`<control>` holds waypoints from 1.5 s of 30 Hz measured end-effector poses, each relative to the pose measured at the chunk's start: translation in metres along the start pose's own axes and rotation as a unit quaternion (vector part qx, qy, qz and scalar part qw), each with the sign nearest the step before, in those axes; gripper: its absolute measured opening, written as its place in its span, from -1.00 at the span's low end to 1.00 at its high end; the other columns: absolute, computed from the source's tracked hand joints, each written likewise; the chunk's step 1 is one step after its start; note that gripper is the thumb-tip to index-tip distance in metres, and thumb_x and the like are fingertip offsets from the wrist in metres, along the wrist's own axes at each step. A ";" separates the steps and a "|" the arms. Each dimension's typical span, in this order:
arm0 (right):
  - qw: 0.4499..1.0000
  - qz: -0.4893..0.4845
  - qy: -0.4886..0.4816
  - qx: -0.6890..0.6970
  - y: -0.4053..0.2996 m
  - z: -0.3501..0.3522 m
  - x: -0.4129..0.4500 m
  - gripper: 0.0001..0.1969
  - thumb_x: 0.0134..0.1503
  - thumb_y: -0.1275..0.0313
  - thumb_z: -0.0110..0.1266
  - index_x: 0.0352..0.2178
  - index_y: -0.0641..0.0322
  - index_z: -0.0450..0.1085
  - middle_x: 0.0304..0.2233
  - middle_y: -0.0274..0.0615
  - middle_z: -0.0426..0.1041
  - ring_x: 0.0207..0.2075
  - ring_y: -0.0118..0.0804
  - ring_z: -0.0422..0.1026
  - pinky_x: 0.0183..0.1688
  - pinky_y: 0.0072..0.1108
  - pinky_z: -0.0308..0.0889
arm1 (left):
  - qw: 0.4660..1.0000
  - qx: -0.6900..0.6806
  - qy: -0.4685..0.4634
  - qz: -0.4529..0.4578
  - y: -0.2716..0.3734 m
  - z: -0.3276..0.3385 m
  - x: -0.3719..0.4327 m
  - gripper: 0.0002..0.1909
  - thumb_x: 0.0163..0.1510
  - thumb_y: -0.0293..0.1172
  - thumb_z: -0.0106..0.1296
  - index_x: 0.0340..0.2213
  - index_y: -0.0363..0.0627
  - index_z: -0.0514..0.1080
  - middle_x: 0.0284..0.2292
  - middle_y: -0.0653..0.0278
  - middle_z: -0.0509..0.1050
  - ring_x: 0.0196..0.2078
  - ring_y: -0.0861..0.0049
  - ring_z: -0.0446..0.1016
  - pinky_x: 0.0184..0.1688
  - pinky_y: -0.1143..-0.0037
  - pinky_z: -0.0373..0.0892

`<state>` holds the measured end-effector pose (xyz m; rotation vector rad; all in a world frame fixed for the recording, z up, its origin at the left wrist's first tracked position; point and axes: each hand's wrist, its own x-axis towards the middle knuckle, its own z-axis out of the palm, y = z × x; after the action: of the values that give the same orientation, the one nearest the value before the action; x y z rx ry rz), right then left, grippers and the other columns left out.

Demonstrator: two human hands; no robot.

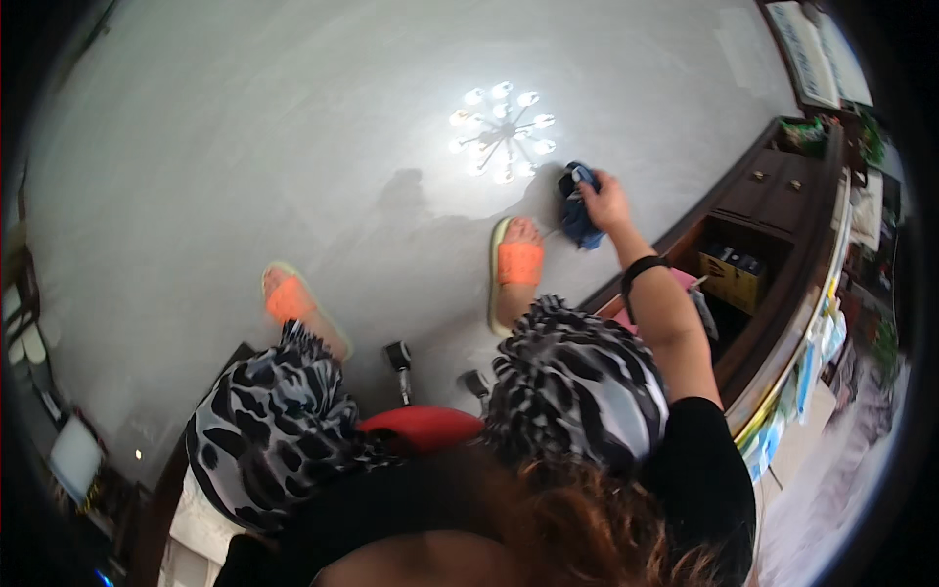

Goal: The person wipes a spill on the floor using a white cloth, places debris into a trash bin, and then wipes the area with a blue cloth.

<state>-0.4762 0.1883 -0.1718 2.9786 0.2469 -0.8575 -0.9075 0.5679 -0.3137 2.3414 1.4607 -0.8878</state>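
Observation:
My right hand (pixel 606 203) is shut on a dark blue cloth item (pixel 579 213), low over the grey floor (pixel 330 147); it cannot be told whether the cloth touches the floor. A black band circles my right wrist. Just left of the cloth is my right foot in an orange slide sandal (pixel 520 264). The other orange sandal (pixel 290 297) is on my left foot, farther left. My left hand is out of view. Patterned black, white and grey trousers (pixel 579 381) cover both my knees.
A red seat (pixel 422 427) shows between my legs, with dumbbell-like black and chrome objects (pixel 399 359) before it. Along the right runs a dark wooden cabinet (pixel 777 183), its open compartment holding a yellow and black box (pixel 732 277). The glossy floor reflects a many-bulbed lamp.

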 end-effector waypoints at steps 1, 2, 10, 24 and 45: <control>0.999 -0.045 0.025 -0.004 -0.031 -0.007 0.008 -0.62 -0.01 0.24 0.05 -0.17 0.21 0.34 -0.24 0.09 0.37 -0.16 0.06 0.34 -0.10 -0.33 0.25 | 1.000 0.007 0.007 -0.011 -0.002 0.004 0.001 -0.56 0.16 -0.24 -0.36 -0.06 -0.30 0.25 -0.11 0.12 0.37 -0.07 0.44 0.35 0.04 0.48 0.19; 0.997 -0.067 0.047 -0.006 -0.039 -0.012 0.017 -0.63 -0.01 0.26 0.07 -0.19 0.22 0.35 -0.26 0.09 0.38 -0.17 0.05 0.35 -0.10 -0.34 0.25 | 1.000 0.009 0.015 -0.011 0.001 0.006 0.003 -0.56 0.16 -0.24 -0.36 -0.06 -0.30 0.25 -0.11 0.12 0.37 -0.07 0.44 0.35 0.05 0.48 0.19; 0.973 0.008 0.114 0.199 -0.008 0.036 0.051 -0.31 -0.08 0.11 0.11 0.06 0.20 0.15 -0.03 0.20 0.24 0.04 0.03 0.21 0.07 -0.42 0.13 | 0.995 -0.025 0.095 -0.021 0.010 0.032 0.033 -0.54 0.16 -0.21 -0.38 -0.05 -0.30 0.23 -0.10 0.12 0.37 -0.06 0.44 0.34 0.06 0.48 0.18; 0.769 -0.541 -0.165 -0.299 -0.228 0.124 -0.083 -0.40 -0.09 0.33 0.05 0.04 -0.35 0.15 0.21 -0.31 -0.09 0.14 -0.01 0.05 0.01 -0.17 0.11 | 0.903 -0.392 -0.052 0.168 -0.053 -0.101 -0.035 -0.71 -0.03 -0.53 -0.05 -0.19 -0.22 0.32 -0.23 0.08 0.37 -0.22 0.35 0.45 -0.19 0.49 0.36; 0.897 0.175 0.065 0.402 0.070 0.003 0.060 -0.23 -0.07 0.26 -0.02 0.19 0.01 -0.13 0.12 0.06 0.08 0.13 -0.14 0.11 0.13 -0.48 0.03 | 0.901 -0.254 -0.129 0.327 0.023 -0.131 0.027 -0.60 -0.07 -0.58 -0.02 -0.12 -0.17 0.26 -0.05 0.08 0.21 -0.09 0.23 0.32 -0.07 0.43 0.29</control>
<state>-0.4165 0.1270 -0.2070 3.6142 -0.8316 -0.8640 -0.8308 0.6425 -0.2295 1.9944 0.6120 -0.5155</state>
